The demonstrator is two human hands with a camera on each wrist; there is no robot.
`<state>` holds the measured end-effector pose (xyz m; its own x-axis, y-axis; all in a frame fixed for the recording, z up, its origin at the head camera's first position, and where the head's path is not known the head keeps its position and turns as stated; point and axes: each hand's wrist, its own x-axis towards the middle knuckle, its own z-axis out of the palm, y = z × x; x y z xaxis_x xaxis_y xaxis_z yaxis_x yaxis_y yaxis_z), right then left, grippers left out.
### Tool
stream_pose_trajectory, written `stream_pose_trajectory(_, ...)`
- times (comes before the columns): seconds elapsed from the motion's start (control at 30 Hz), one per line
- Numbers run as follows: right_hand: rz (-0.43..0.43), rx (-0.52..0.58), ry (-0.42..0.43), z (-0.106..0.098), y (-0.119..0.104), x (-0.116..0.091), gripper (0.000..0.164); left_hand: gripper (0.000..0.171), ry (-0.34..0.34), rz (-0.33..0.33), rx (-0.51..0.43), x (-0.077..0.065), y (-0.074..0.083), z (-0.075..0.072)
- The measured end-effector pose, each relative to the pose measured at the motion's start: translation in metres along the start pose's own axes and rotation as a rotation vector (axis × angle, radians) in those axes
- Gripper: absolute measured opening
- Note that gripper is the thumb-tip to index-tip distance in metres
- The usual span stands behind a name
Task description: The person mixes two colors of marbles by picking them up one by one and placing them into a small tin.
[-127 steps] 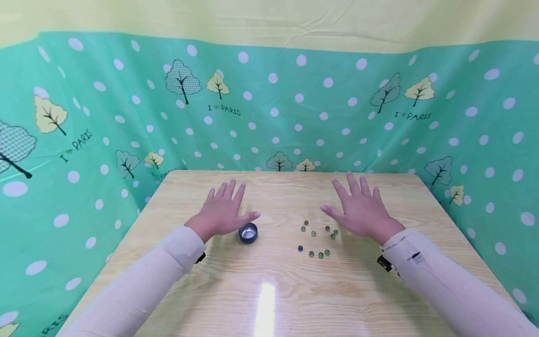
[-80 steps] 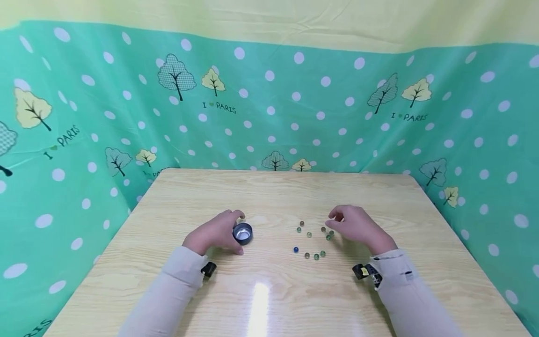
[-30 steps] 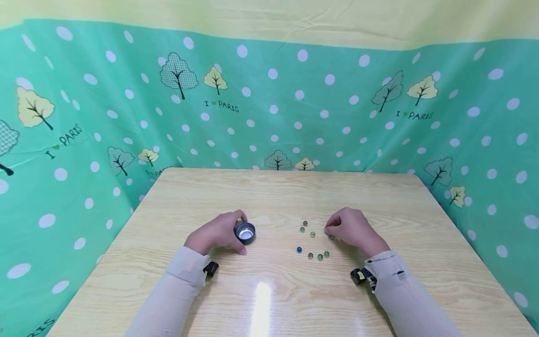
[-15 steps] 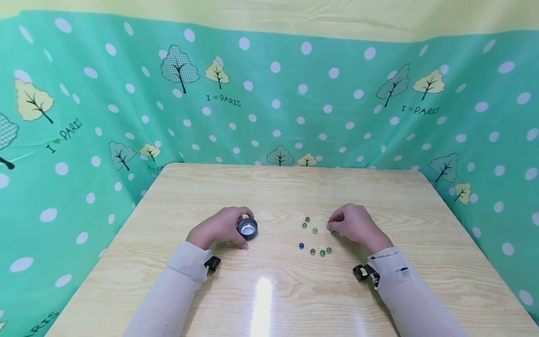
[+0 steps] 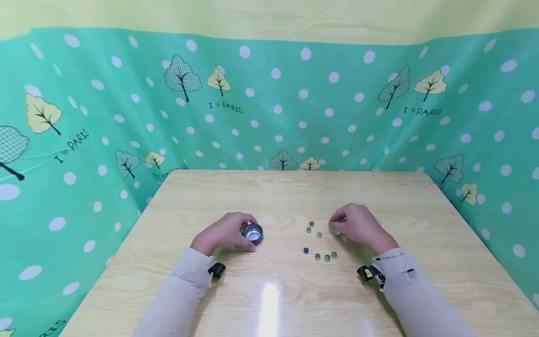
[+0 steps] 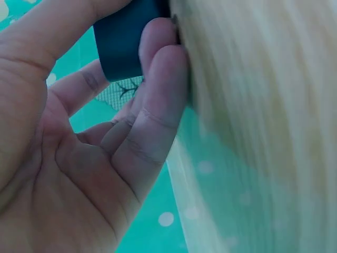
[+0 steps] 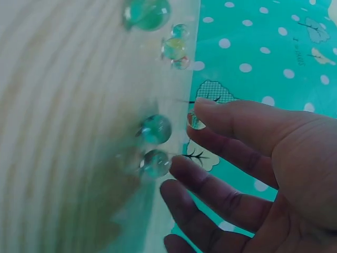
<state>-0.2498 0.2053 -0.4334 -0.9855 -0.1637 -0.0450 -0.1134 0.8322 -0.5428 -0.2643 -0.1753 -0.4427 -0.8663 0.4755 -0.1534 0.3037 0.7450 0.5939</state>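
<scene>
Dark blue-grey outside and silver inside, the cup point(image 5: 253, 236) is positioned mouth up in the left hand point(image 5: 227, 231), its silver floor visible. The left fingers point(image 6: 160, 100) curve around the cup wall. The right hand point(image 5: 360, 227) pinches one clear marble point(image 7: 196, 121) between thumb and forefinger. Two marbles point(image 7: 156, 129) lie just beside these fingers; seven others, one blue point(image 5: 306, 251), lie on the counter point(image 5: 294, 196) between cup and right hand.

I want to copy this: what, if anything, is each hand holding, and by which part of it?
The left hand grips the small dark cup by its outer wall. The right hand pinches a clear marble by its sides.
</scene>
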Motion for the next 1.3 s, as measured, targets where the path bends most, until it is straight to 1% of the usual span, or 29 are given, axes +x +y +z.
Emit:
stream_pose_trajectory(0.2,-0.052,-0.025,0.027,-0.004,-0.011,0.008,0.008,0.051,0.003,0.003,0.003,0.007,0.005,0.001)
stream_pose_trajectory(0.4,-0.05,-0.019,0.002,-0.001,-0.021,0.011,0.008,0.047,-0.032,-0.009,0.005,0.006,0.005,0.004)
stream_pose_trajectory(0.63,-0.08,-0.023,-0.001,0.004,-0.037,0.017,0.007,0.047,-0.037,0.003,-0.016,0.005,0.003,0.005)
stream_pose_trajectory(0.87,-0.131,-0.019,-0.01,0.007,-0.061,0.021,0.006,0.048,-0.029,-0.012,-0.033,0.008,0.004,0.0)
stream_pose_trajectory(1.03,-0.171,-0.004,-0.024,0.013,-0.075,0.023,0.007,0.049,-0.024,-0.019,-0.032,0.01,0.004,0.0)
stream_pose_trajectory(1.17,-0.216,-0.013,-0.018,0.018,-0.087,0.025,0.005,0.054,-0.021,-0.031,-0.036,0.011,0.002,0.001)
stream_pose_trajectory(1.3,-0.263,-0.002,-0.023,0.025,-0.096,0.026,0.005,0.06,-0.029,-0.015,-0.043,0.012,0.002,0.003)
